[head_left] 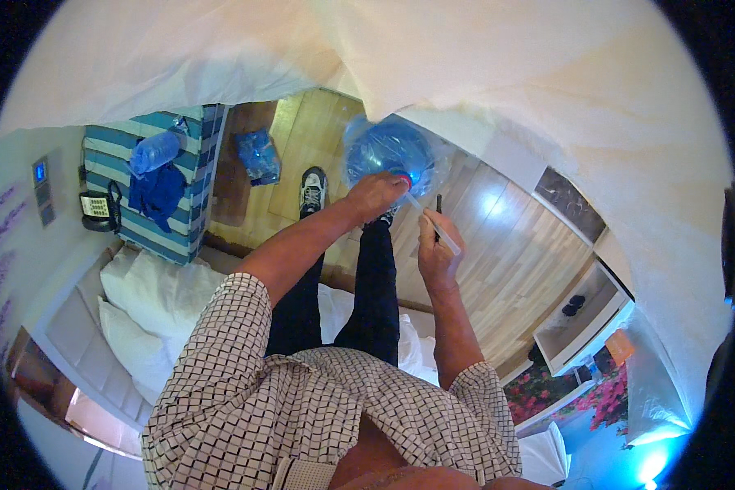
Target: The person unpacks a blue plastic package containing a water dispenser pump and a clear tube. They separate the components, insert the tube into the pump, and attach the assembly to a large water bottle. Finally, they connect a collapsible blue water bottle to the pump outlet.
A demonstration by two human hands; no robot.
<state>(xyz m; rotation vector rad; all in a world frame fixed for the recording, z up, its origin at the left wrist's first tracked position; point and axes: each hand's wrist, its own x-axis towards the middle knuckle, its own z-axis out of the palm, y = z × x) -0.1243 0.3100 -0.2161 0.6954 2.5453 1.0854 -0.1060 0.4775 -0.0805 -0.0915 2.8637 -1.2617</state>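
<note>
A big round blue water jug (pixel 388 151) in a clear plastic bag (pixel 438 157) stands on the floor past my feet. Its red cap (pixel 403 180) shows at the fingertips of my left hand (pixel 376 196), which is closed at the jug's neck. From the cap a translucent whitish strip (pixel 443 234) runs to my right hand (pixel 441 253). That hand is closed around the strip's other end. A slim black stick-like piece (pixel 439 202) rises from the same fingers; its kind I cannot make out.
A blue-striped bench (pixel 131 220) at the left bears a clear blue bottle (pixel 154 153) and dark blue cloth (pixel 158 196). A blue plastic package (pixel 258 157) lies on the wooden floor. Pale fabric (pixel 498 49) hangs overhead. An open shelf (pixel 584 318) stands at right; white pillows (pixel 151 294) lie left.
</note>
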